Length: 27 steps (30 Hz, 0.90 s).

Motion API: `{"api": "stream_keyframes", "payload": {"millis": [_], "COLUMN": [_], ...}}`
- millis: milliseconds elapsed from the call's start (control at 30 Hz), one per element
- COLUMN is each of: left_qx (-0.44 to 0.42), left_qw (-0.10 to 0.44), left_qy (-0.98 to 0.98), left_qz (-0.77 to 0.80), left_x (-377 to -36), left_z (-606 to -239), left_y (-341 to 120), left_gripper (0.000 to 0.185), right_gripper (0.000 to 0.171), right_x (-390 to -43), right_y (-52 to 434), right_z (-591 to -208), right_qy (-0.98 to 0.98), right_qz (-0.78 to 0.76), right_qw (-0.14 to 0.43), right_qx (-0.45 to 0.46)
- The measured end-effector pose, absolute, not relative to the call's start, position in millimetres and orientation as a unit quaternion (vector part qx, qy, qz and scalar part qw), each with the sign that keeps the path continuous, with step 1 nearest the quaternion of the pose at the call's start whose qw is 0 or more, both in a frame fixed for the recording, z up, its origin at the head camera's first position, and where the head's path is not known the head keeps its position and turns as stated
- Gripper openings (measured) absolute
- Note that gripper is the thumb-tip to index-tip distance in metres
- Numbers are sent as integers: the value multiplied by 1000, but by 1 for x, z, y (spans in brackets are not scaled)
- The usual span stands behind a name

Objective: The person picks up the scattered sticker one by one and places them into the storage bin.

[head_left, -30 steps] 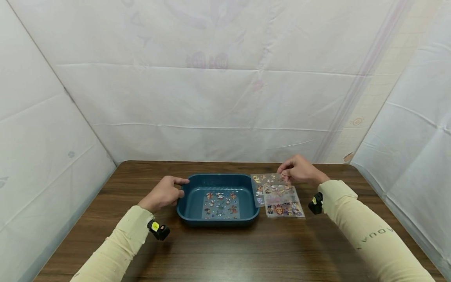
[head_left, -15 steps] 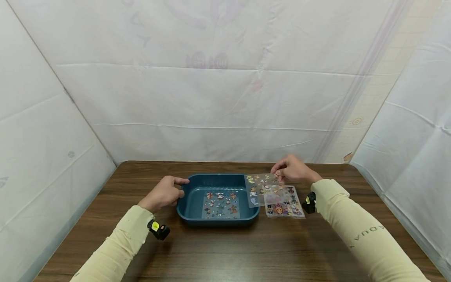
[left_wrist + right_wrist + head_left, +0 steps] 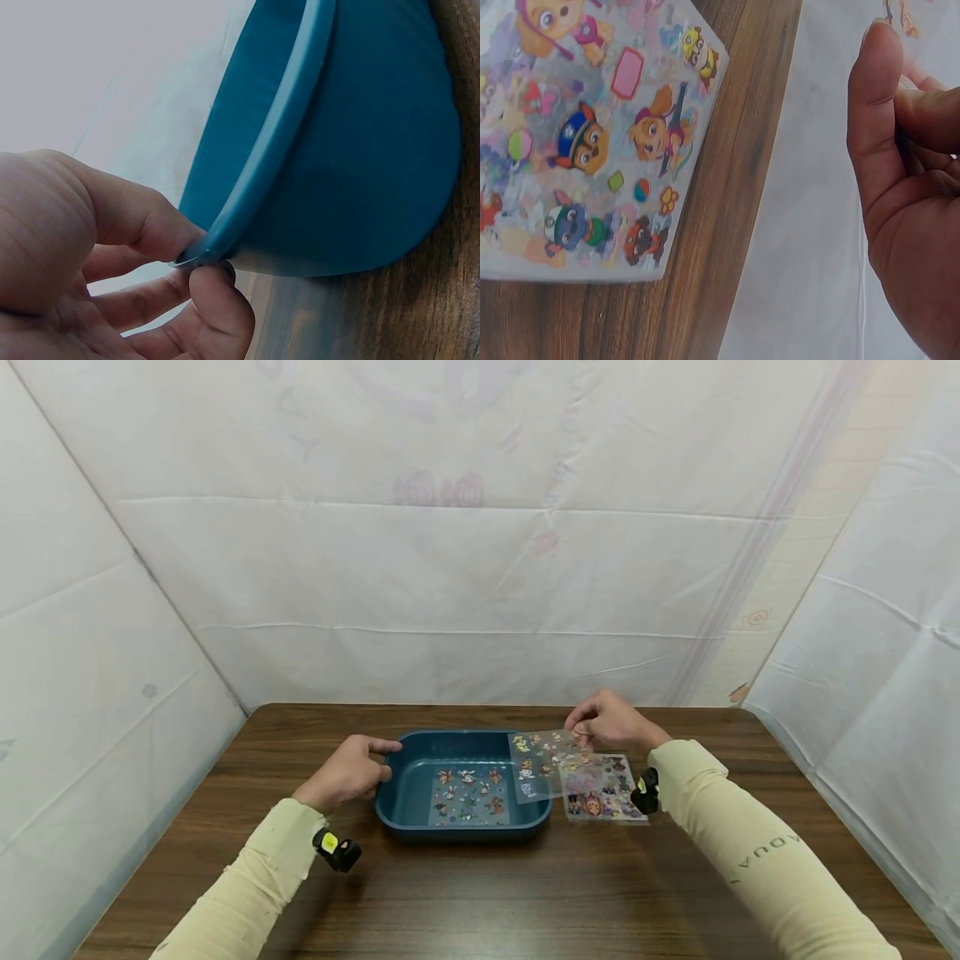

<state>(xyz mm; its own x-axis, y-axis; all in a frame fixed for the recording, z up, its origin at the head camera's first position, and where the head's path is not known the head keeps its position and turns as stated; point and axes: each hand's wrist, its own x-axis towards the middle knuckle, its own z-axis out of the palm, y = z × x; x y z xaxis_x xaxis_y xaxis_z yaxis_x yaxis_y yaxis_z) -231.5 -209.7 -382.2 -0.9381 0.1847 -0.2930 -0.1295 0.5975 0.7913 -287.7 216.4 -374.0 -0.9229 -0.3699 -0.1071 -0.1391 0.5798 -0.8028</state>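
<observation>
Sticker sheet [image 3: 542, 763], transparent and printed with small cartoon figures, is pinched at its far right corner between the thumb and fingers of my right hand [image 3: 611, 723]; it hangs clear of the table, its left part over the right rim of the blue tray [image 3: 405, 777], its right part overlapping a second sticker sheet [image 3: 600, 789]; in the right wrist view my curled fingers [image 3: 900, 112] close on the clear edge of the held sheet.

Second sticker sheet lies flat on the wooden table [image 3: 480, 893], just beside the tray's right side; its cartoon pups show plainly in the right wrist view [image 3: 585, 135].

Third sticker sheet [image 3: 469, 796] lies flat on the tray floor.

Left hand [image 3: 347, 772] grips the tray's left rim; thumb on the inside of the rim, fingers curled beneath it, as the left wrist view confirms [image 3: 112, 255].

Both forearms wear pale yellow sleeves [image 3: 247, 885].
</observation>
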Motion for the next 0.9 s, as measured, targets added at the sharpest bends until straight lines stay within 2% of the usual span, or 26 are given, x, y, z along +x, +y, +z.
{"api": "stream_keyframes", "payload": {"millis": [900], "left_qx": [26], "left_qw": [177], "left_qy": [871], "left_qz": [458], "left_x": [-230], "left_z": [-383], "left_y": [-208], "left_gripper": [53], "right_gripper": [24], "right_x": [-284], "right_y": [186], "right_z": [-368], "right_qy": [877], "right_qz": [-425], "right_qw": [140], "right_qx": [-172]}}
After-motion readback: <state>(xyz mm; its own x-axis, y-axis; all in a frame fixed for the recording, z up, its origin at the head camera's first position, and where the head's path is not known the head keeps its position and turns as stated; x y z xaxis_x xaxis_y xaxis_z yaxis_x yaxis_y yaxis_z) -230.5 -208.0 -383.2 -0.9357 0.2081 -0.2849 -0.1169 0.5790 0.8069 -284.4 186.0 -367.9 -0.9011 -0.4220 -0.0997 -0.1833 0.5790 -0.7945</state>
